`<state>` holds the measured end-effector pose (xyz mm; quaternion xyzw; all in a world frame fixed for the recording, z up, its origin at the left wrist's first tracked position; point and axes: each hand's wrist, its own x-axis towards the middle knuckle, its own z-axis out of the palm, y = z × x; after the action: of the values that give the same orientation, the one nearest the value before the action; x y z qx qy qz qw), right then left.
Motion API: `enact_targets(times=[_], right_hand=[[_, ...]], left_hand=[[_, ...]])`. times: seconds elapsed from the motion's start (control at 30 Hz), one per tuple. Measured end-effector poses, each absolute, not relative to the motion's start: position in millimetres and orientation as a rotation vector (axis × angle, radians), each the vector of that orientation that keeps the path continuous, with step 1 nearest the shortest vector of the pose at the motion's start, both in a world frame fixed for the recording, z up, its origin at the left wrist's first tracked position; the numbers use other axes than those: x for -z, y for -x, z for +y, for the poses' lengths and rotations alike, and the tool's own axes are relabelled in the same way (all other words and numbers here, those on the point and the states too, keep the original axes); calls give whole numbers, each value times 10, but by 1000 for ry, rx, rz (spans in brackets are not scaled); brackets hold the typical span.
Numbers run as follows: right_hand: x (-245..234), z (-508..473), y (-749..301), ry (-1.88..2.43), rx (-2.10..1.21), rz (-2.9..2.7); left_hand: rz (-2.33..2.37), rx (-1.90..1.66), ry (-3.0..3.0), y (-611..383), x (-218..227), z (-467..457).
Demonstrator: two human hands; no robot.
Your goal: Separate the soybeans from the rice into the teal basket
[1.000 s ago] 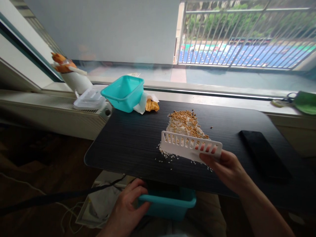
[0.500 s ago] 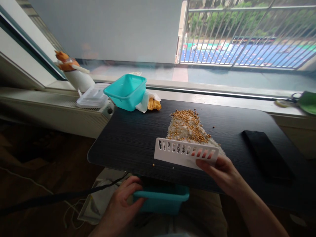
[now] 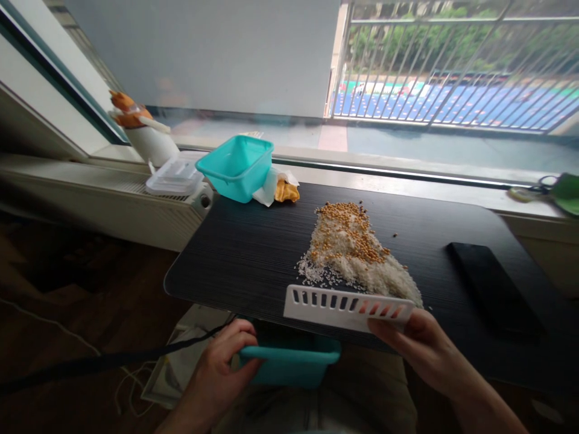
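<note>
My right hand grips a white slotted plastic strip by its right end, holding it upright at the near edge of the dark table. Just beyond the strip spreads a pile of white rice grains, with yellow soybeans lying over its far part. Below the table edge, my left hand is closed on the left rim of a turquoise plastic tub. The table edge and shadow hide most of that tub's inside.
A second turquoise tub stands at the table's far left, beside a crumpled yellow-and-white wrapper. A black phone lies on the right. On the radiator rests a clear plastic lid. A dark cable runs at lower left.
The white strip has come toward me, from against the pile to the table's near edge. More rice shows behind it. My left hand still holds the tub, with a slight shift.
</note>
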<state>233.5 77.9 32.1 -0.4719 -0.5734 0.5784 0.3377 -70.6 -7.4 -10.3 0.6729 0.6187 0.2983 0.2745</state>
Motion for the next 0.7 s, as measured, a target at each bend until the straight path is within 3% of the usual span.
enact_targets(times=[0.23,0.7], right_hand=[[-266,916,-2523,1374,-1201,-1031],[-131,1032,-2683,1342,-1257,-1106]], left_hand=[[1644,-745,-1747,508,101,-73],[1643,-678,-1699,412,78,-52]])
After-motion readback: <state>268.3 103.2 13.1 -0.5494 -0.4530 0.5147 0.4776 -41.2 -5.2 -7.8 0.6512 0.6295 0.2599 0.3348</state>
